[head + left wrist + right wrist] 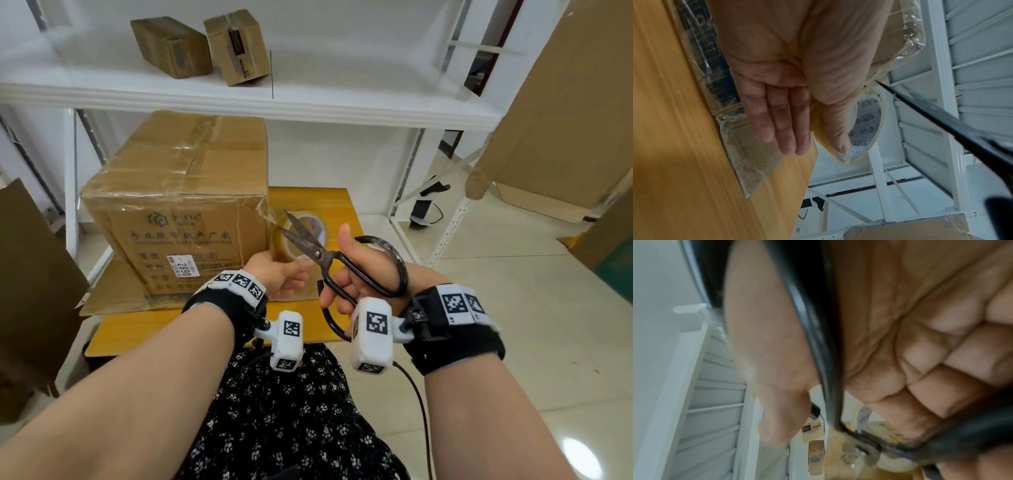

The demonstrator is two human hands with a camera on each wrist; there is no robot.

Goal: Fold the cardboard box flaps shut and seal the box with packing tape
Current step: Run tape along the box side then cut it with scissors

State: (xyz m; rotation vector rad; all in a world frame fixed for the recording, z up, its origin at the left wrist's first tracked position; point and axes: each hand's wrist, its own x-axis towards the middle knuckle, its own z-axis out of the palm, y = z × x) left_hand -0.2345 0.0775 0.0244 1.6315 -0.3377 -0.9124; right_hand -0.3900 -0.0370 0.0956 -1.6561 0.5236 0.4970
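Note:
A large brown cardboard box (178, 205) stands on the yellow table (205, 325), its top flaps folded down and covered with clear tape. A strip of tape (270, 214) runs from the box's near right corner to the tape roll (301, 236). My left hand (291, 270) pinches that roll between thumb and fingers; the thumb lies on the roll (865, 126) in the left wrist view. My right hand (346, 274) grips black scissors (317, 253) through the handle loops (818, 353). The blades stand apart around the strip, and one blade (941, 116) points at the roll.
A white shelf (239, 99) hangs just above the box, with two small cartons (171, 46) (236, 46) on it. Flat cardboard sheets lean at the right (565, 120) and left (30, 274). Another sheet (113, 294) lies under the box.

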